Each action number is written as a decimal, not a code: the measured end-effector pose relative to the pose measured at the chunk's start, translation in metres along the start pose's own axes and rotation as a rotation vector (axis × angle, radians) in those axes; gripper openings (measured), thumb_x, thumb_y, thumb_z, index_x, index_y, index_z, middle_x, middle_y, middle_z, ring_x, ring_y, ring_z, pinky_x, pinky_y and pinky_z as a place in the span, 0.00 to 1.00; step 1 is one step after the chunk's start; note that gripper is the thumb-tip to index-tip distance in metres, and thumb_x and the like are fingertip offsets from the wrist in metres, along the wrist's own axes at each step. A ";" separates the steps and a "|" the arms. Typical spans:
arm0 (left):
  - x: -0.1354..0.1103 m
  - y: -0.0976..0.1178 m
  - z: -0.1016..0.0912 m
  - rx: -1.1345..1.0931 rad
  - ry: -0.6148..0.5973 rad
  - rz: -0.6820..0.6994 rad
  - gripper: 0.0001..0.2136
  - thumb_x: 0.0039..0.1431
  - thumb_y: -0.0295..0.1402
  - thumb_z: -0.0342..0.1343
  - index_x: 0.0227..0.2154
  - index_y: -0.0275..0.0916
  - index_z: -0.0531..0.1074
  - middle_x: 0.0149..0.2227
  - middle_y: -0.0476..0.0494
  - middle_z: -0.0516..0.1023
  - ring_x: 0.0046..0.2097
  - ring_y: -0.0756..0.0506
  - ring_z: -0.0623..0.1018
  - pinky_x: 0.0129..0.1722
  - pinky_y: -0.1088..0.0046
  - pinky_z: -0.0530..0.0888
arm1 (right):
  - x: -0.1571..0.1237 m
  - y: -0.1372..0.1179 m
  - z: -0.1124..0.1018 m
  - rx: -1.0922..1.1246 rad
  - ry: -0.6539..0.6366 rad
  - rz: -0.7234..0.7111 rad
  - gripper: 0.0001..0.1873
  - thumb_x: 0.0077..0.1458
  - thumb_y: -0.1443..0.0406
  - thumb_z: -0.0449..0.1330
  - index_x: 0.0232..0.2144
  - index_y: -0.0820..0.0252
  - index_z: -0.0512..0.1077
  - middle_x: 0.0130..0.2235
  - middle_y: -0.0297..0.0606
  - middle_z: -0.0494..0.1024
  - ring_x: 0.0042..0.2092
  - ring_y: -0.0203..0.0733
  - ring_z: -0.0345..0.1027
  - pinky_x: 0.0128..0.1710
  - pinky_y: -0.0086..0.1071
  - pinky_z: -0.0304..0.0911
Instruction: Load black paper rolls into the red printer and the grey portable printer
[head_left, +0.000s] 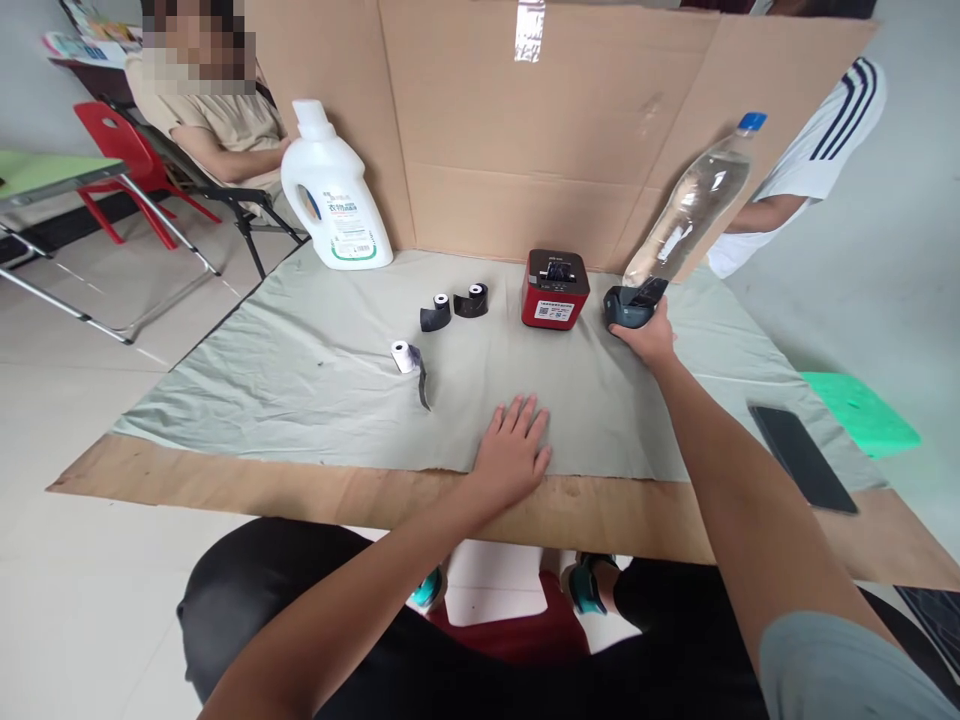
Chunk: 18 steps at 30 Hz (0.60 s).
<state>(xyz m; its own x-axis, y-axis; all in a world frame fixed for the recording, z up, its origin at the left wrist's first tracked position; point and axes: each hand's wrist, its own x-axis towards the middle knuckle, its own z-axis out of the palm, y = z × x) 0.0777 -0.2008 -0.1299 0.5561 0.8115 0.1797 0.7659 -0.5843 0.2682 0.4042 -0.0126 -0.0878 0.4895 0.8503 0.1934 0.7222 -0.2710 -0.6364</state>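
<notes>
- The dark teal device (628, 305) sits on the cloth (300, 370) at the back right, just beside the red printer (555, 290). The right hand (651, 338) is closed around its near side. It looks gripped but not lifted, though I can't tell that for sure.
- The left hand (514, 452) lies flat and open on the cloth near the front edge, holding nothing.
- My guess on progress is that it's early days. The grab is made and that's about it. A white roll (405, 355) with a dark strip trailing off it, a black roll (436, 313) and a second black roll (472, 299) all lie loose to the left, and I don't see any of them loaded in either machine.
- A water bottle (694, 200) stands right behind the device, touching or nearly so, and looks easy to knock.
- The cardboard wall (525, 150) closes off the back, with a detergent jug (334, 190) at the back left.
- There's plenty of open cloth in the middle and on the left. The bare worktop (300, 490) edge runs along the front.
- A phone (802, 455) lies near the right edge, with a green stool (859, 410) beyond it.
- Other people sit off both back corners, well clear of the hands.
</notes>
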 end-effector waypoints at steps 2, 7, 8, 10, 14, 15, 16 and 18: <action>-0.001 -0.001 0.000 -0.005 0.004 0.004 0.27 0.74 0.41 0.45 0.71 0.35 0.62 0.76 0.33 0.57 0.76 0.32 0.59 0.74 0.43 0.61 | 0.004 0.002 0.004 -0.006 -0.030 0.038 0.74 0.37 0.53 0.75 0.76 0.63 0.40 0.68 0.62 0.67 0.70 0.71 0.58 0.71 0.67 0.41; -0.004 0.000 -0.009 -0.074 -0.086 0.086 0.25 0.77 0.41 0.41 0.72 0.48 0.61 0.76 0.48 0.57 0.77 0.32 0.56 0.75 0.38 0.56 | -0.004 0.009 0.005 0.080 0.081 0.021 0.70 0.44 0.46 0.70 0.76 0.64 0.37 0.72 0.64 0.55 0.73 0.69 0.49 0.71 0.66 0.40; -0.004 0.000 -0.013 -0.100 -0.130 0.148 0.24 0.77 0.41 0.40 0.72 0.49 0.61 0.76 0.50 0.56 0.78 0.33 0.55 0.75 0.37 0.54 | -0.007 0.010 0.005 0.119 0.151 -0.025 0.66 0.47 0.46 0.68 0.76 0.62 0.40 0.72 0.61 0.55 0.72 0.67 0.51 0.71 0.66 0.41; -0.006 0.001 -0.023 -0.167 -0.234 0.315 0.25 0.78 0.44 0.38 0.72 0.50 0.60 0.76 0.51 0.56 0.78 0.36 0.53 0.76 0.39 0.49 | -0.011 0.010 0.006 0.219 0.301 -0.157 0.55 0.50 0.48 0.65 0.73 0.60 0.49 0.69 0.56 0.60 0.67 0.61 0.59 0.70 0.63 0.46; -0.011 0.006 -0.036 -0.372 -0.368 0.563 0.23 0.78 0.43 0.39 0.68 0.48 0.66 0.73 0.50 0.66 0.77 0.41 0.58 0.78 0.46 0.44 | -0.006 -0.009 0.022 0.578 0.438 -0.351 0.33 0.57 0.52 0.60 0.62 0.55 0.62 0.58 0.48 0.70 0.59 0.53 0.69 0.65 0.58 0.59; -0.011 0.006 -0.038 -0.440 -0.372 0.585 0.22 0.78 0.42 0.40 0.66 0.47 0.70 0.70 0.50 0.71 0.75 0.42 0.64 0.78 0.50 0.47 | -0.003 -0.018 0.028 0.682 0.432 -0.354 0.28 0.59 0.52 0.58 0.59 0.54 0.64 0.56 0.46 0.72 0.58 0.52 0.70 0.64 0.57 0.62; -0.010 0.006 -0.038 -0.509 -0.360 0.596 0.20 0.78 0.41 0.42 0.62 0.46 0.74 0.66 0.49 0.76 0.71 0.44 0.70 0.77 0.54 0.53 | 0.000 -0.027 0.036 0.777 0.414 -0.341 0.24 0.60 0.53 0.57 0.56 0.53 0.65 0.54 0.44 0.73 0.57 0.51 0.72 0.63 0.57 0.63; -0.001 0.001 -0.036 -0.648 -0.261 0.534 0.17 0.76 0.39 0.46 0.55 0.43 0.79 0.58 0.46 0.83 0.61 0.45 0.80 0.71 0.61 0.66 | 0.001 -0.048 0.055 0.910 0.344 -0.296 0.21 0.60 0.53 0.55 0.53 0.53 0.66 0.52 0.43 0.75 0.57 0.51 0.73 0.63 0.56 0.65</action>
<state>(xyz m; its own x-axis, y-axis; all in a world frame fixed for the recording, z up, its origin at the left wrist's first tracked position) 0.0658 -0.2021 -0.0956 0.9045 0.3569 0.2334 0.0930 -0.6993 0.7087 0.3433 0.0260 -0.0979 0.5692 0.6123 0.5487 0.2613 0.4980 -0.8269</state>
